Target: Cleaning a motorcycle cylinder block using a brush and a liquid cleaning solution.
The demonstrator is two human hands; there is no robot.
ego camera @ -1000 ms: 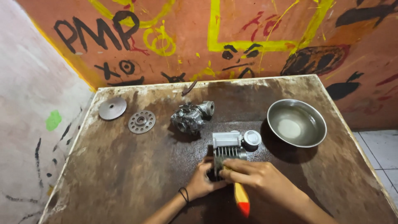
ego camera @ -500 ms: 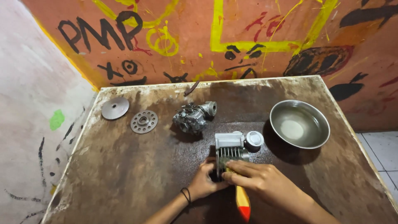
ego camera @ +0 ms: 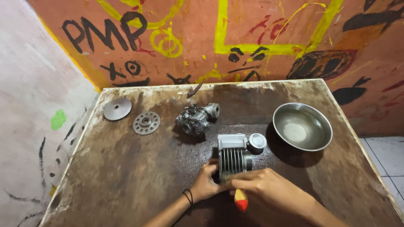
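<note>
lying near the bench's front edge with its long axis pointing toward the back edge, the grey finned metal engine cylinder (ego camera: 234, 159) is clasped at its near end by the left hand (ego camera: 207, 185), while the right hand (ego camera: 269, 189) closes on a red-and-yellow tool handle (ego camera: 240, 200) touching it.

Left hand (ego camera: 206, 185) curled, wrist banded, near the tabletop's front edge, right hand (ego camera: 263, 189) fingers bent, knuckles up, just beside it, forearms converging
</note>
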